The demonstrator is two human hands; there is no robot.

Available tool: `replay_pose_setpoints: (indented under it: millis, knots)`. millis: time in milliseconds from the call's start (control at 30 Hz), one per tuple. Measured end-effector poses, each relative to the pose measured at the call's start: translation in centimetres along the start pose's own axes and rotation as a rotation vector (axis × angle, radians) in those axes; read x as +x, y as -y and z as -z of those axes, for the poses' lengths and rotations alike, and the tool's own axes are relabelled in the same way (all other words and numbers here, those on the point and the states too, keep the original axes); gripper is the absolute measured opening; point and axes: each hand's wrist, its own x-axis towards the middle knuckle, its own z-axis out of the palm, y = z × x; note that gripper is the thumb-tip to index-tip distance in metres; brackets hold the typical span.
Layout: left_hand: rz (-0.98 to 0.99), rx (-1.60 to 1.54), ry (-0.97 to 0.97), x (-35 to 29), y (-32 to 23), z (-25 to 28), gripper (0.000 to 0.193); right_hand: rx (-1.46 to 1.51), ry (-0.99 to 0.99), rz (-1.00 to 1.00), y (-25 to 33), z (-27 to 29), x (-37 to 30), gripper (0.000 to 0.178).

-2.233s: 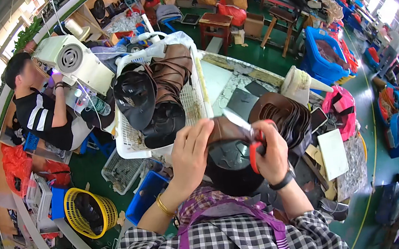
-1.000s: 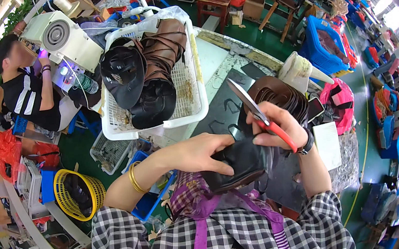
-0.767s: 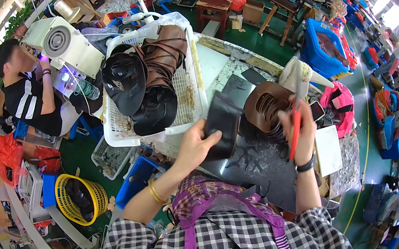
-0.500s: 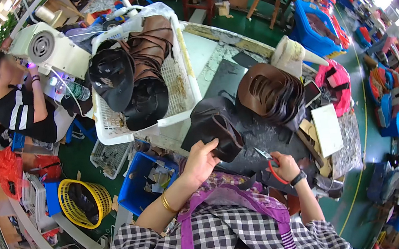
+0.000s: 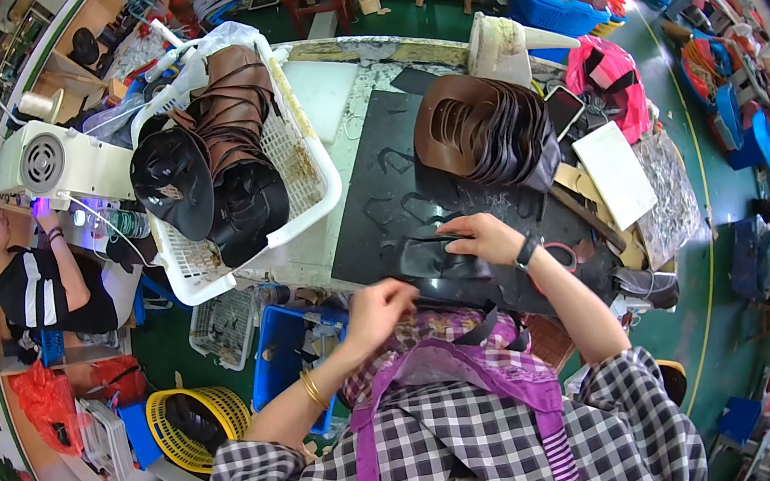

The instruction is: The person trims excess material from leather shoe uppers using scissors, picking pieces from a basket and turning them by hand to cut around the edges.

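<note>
A folded black leather piece (image 5: 436, 261) lies at the near edge of the dark work mat (image 5: 372, 213). My right hand (image 5: 490, 238) grips its upper right part, fingertips bent over the leather. Just left of the piece is my left hand (image 5: 381, 317), its fingers curled together; whatever they hold, if anything, is hidden. Red-handled scissors (image 5: 559, 254) rest on the mat beside my right wrist, mostly covered by it. Beyond my right hand stands a fanned stack of brown leather pieces (image 5: 457, 124) with cut-out slots.
A white plastic basket (image 5: 323, 176) of brown and black leather pieces stands at the left. A white board (image 5: 615, 179) and a phone (image 5: 565, 110) lie to the right. Below the table's left side are a blue bin (image 5: 274, 357) and a yellow basket (image 5: 232, 411). A co-worker (image 5: 30, 277) sits by a machine.
My right hand has let go of the scissors and taken hold of the leather piece. The piece has come down flat onto the mat. My left hand has released it and drawn slightly nearer.
</note>
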Motion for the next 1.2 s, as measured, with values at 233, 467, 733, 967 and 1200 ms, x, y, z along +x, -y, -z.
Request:
replay_pose_setpoints:
  millis: [233, 467, 733, 967, 1200]
  knots:
    - [-1.141, 0.932, -0.300, 8.3, 1.6, 0.6, 0.036, -0.475, -0.243, 0.129, -3.3, -1.8, 3.2, 0.034]
    - [-1.137, 1.053, -0.259, 9.9, 0.8, 0.9, 0.027, -0.504, -0.442, 0.270, -6.2, -5.7, -0.9, 0.037]
    - [-0.880, 1.157, -0.005, 10.7, -1.2, -1.0, 0.027, -0.364, -0.340, 0.235, -6.6, -5.6, -0.9, 0.034]
    - [-0.578, 0.963, 0.290, 12.8, -2.3, -0.6, 0.023, -0.277, -0.250, 0.182, -6.7, -5.5, -0.7, 0.036]
    - [-0.544, 0.870, 0.190, 12.6, -1.8, -1.0, 0.016, -0.252, -0.134, 0.136, -7.1, -4.5, -0.3, 0.040]
